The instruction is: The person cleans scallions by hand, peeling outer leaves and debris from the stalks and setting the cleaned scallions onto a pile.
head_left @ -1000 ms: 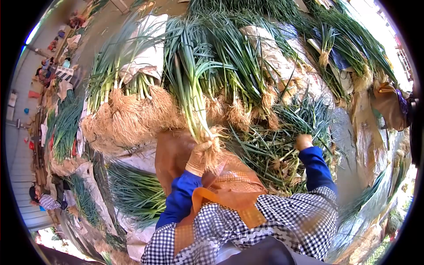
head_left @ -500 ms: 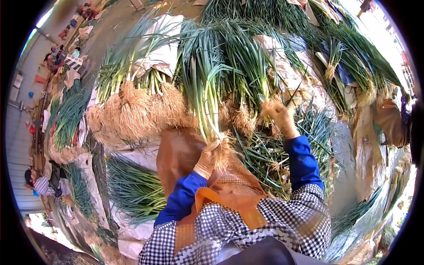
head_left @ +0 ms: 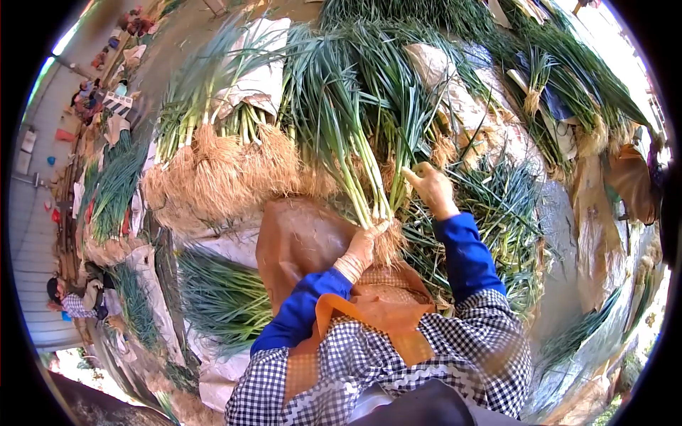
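My left hand (head_left: pixel 363 245) is closed round the lower ends of a bunch of green onions (head_left: pixel 360 177), just above their tan roots (head_left: pixel 388 243). The long leaves fan upward and away from me over other bunches. To the right of that bunch, my right hand (head_left: pixel 433 190) has its fingers curled, with thumb and forefinger pinched at a green onion stalk (head_left: pixel 403 150). Its other fingers are folded in. Below my left hand, a brown apron (head_left: pixel 295 238) covers my lap.
Rooted bundles (head_left: pixel 213 174) lie at the left, partly over a white sack (head_left: pixel 263 53). Loose leaves (head_left: pixel 497 241) are heaped at the right. Another green pile (head_left: pixel 224 295) lies at my lower left. A person (head_left: pixel 74 302) is at the far left.
My left hand has moved right and slightly up, carrying the bunch with it. My right hand has come left and lower, towards the stalks beside the bunch.
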The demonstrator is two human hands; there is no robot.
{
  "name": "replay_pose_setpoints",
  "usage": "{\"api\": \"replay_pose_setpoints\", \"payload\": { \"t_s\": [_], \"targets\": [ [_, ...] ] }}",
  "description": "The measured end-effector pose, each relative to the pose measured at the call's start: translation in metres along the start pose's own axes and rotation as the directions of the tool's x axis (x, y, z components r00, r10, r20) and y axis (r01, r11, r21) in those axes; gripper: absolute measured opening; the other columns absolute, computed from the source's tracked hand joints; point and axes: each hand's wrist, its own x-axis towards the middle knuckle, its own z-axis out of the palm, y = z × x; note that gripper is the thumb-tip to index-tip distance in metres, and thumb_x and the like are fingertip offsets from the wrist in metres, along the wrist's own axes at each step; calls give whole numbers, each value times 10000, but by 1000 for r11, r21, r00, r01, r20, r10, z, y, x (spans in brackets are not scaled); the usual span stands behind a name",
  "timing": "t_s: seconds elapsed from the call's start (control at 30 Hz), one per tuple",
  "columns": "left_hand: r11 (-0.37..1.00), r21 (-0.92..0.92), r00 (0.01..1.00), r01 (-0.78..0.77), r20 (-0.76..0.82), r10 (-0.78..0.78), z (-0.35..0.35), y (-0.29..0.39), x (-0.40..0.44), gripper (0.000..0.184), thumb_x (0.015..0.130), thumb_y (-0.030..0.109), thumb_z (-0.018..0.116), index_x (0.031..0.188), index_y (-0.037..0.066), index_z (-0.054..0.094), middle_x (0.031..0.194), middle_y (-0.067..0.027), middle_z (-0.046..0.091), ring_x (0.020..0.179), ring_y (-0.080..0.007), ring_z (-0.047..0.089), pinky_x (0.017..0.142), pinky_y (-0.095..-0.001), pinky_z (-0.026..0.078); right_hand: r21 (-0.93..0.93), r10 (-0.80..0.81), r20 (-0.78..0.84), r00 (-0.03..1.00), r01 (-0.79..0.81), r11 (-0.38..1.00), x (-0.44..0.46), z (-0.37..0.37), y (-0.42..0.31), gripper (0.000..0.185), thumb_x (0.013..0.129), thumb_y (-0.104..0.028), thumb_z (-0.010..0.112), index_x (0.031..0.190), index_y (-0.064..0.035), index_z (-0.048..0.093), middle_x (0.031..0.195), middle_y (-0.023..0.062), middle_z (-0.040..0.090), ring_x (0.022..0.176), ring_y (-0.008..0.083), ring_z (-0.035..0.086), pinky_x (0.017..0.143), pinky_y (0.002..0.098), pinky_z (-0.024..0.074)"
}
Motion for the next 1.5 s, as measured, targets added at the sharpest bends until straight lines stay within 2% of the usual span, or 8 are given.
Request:
{"api": "replay_pose_setpoints", "payload": {
  "t_s": [0.23, 0.4, 0.6, 0.87, 1.03, 1.27, 1.4, 1.5],
  "targets": [
    [960, 59, 955, -274, -99, 279, -10, -10, 18, 255, 825, 32, 596, 1077, 13, 570, 983, -47, 609, 852, -143, 591, 728, -258, 495, -261, -197, 16, 980, 194, 946, 17, 52, -8, 442, 896, -398, 444, 687, -41, 597, 705, 147, 638, 650, 313, 632, 590, 386, 516],
    [979, 18, 965, -205, -166, 205, -9, -8, 14, 271, 820, 30, 600, 1089, 13, 570, 993, -43, 604, 833, -142, 583, 737, -252, 481, 590, 190, 10, 982, -159, 792, -32, 57, 10, 471, 833, -500, 529, 860, -49, 661, 735, 206, 632, 702, 307, 632, 665, 364, 500],
    [940, 221, 959, -262, -46, 278, -8, -18, 17, 300, 793, -17, 612, 1089, -6, 571, 977, -46, 607, 879, -140, 562, 789, -243, 456, -331, 7, 195, 981, 59, 942, 45, 21, -20, 555, 799, -576, 484, 764, -49, 657, 755, 142, 657, 728, 305, 642, 665, 390, 504],
    [956, 69, 946, -285, -141, 292, -3, -8, 13, 318, 783, -15, 617, 1097, 14, 571, 1000, -44, 608, 939, -157, 549, 837, -275, 439, 358, -267, 1, 964, 249, 900, -22, 49, -10, 290, 877, -292, 493, 772, -57, 629, 680, 148, 636, 602, 278, 626, 585, 355, 519],
    [900, 292, 943, -324, 21, 332, -4, -14, 15, 379, 775, -43, 606, 1140, 27, 536, 1039, -20, 576, 958, -139, 540, 859, -258, 425, -282, 86, 191, 978, -30, 959, 32, 26, -24, 585, 823, -592, 460, 713, -54, 661, 639, 128, 626, 608, 281, 628, 585, 392, 500],
    [936, 90, 931, -340, -109, 348, -11, -14, 21, 277, 784, -22, 614, 1051, 41, 578, 958, -21, 596, 891, -141, 564, 793, -256, 460, -393, -115, 197, 974, 186, 900, 6, 29, -46, 239, 846, -249, 495, 739, -83, 631, 716, 112, 654, 702, 268, 659, 563, 372, 527],
    [966, -165, 977, -199, -108, 183, 3, -1, 12, 228, 837, 68, 584, 1065, 52, 583, 978, -45, 612, 856, -176, 595, 755, -296, 499, 147, -312, -79, 947, 321, 936, -58, 49, -12, 320, 865, -340, 498, 718, -80, 613, 546, 150, 556, 491, 296, 572, 449, 416, 438],
    [943, -266, 979, -201, -60, 192, -17, 3, 20, 218, 859, 85, 558, 1072, 43, 576, 977, -82, 618, 866, -207, 605, 773, -323, 511, 238, -275, 266, 924, 214, 947, -120, -12, -4, 361, 870, -388, 494, 753, -76, 631, 511, 136, 534, 455, 297, 541, 464, 414, 432]
  ]
}}
